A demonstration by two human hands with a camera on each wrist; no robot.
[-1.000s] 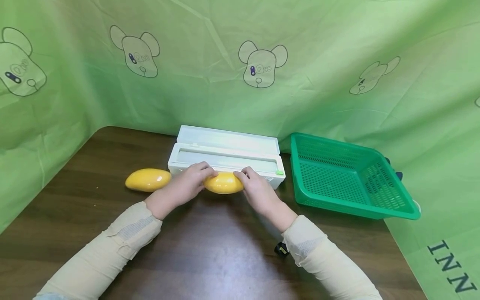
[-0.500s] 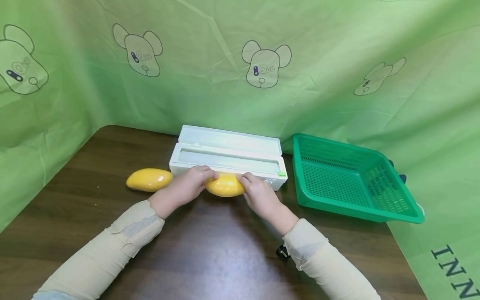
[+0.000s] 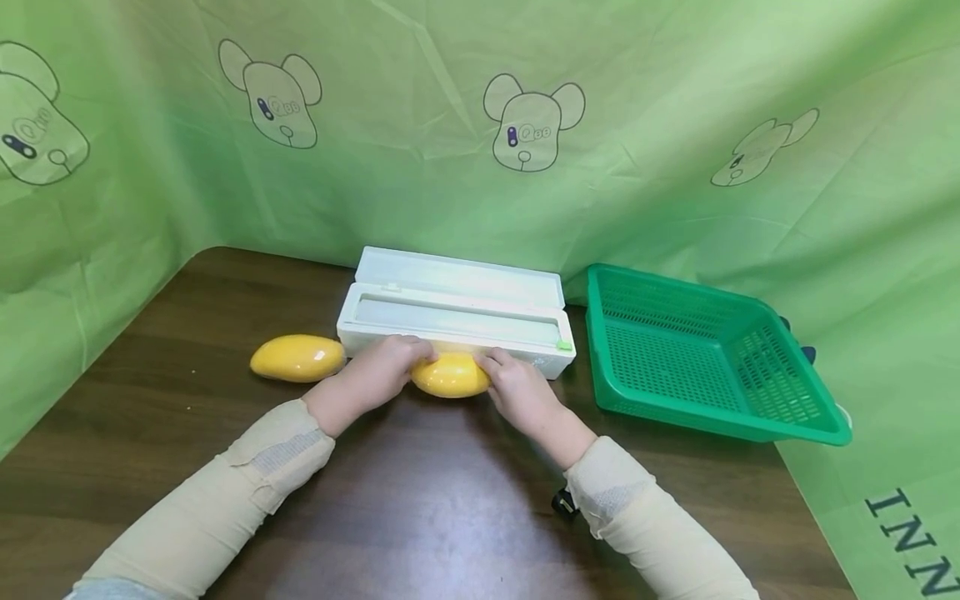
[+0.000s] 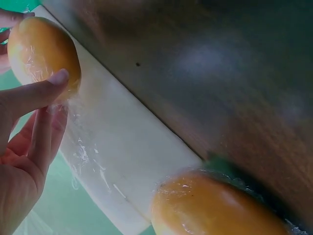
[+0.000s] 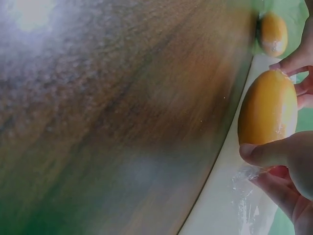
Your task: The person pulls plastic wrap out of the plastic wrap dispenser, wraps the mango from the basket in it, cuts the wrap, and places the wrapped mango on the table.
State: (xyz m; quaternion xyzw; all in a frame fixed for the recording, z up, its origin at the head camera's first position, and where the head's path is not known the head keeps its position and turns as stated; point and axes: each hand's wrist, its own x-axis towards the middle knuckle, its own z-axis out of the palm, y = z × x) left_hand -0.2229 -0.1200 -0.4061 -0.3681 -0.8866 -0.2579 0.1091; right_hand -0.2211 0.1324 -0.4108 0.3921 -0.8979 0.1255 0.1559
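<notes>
Both hands hold one yellow mango (image 3: 451, 375) between them, in front of a long white cling film dispenser (image 3: 465, 332). My left hand (image 3: 382, 367) pinches its left end, the thumb (image 4: 46, 88) on the side facing me. At the other end my right hand (image 3: 521, 392) pinches it the same way, thumb (image 5: 264, 152) pressed on the skin. Clear film clings to the mango (image 4: 41, 54) and bunches at the fingers in both wrist views. A second mango (image 3: 297, 359) lies on the table to the left, and film shows on it in the left wrist view.
The dispenser's lid (image 3: 461, 277) stands raised at the back, and a green slider (image 3: 564, 344) sits at its right end. A green plastic basket (image 3: 675, 358) is on the right. Near the right sleeve lies a small black object (image 3: 564, 503). Green cloth (image 3: 420, 192) hangs behind the brown table (image 3: 420, 517).
The held mango and both hands have come slightly toward me, off the dispenser's front edge. The grip stays the same. The other mango and the basket have not moved apart from a slight camera shift.
</notes>
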